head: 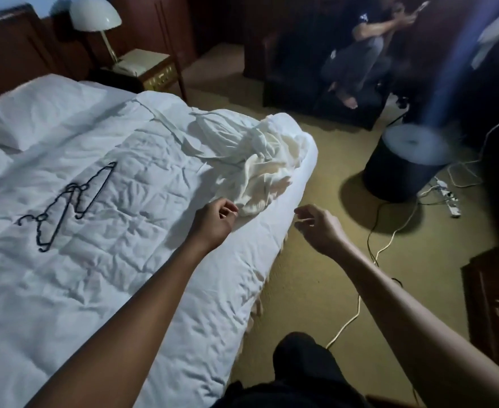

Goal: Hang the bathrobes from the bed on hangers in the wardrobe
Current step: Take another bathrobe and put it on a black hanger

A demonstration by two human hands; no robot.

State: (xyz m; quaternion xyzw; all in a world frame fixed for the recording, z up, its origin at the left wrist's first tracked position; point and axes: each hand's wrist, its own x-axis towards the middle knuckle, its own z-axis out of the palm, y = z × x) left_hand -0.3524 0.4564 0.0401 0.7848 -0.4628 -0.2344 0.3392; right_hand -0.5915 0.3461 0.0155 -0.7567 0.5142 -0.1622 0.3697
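Note:
A crumpled white bathrobe (260, 166) lies in a heap near the right edge of the bed (109, 260). Its belt trails toward the pillow side. Two black hangers (68, 201) lie overlapping on the duvet, left of the heap. My left hand (214, 219) hovers just below the robe's nearest fold with loosely curled fingers and holds nothing. Beyond the bed's edge, over the carpet, my right hand (318, 225) also hangs with loosely curled, empty fingers. No wardrobe is in view.
A black round bin-like stand (401, 169) and a power strip with cables (448, 198) sit on the carpet to the right. A person (366, 45) sits in a dark armchair at the back. A lamp (95, 16) stands on the nightstand. Dark wooden furniture (495, 304) is at the right.

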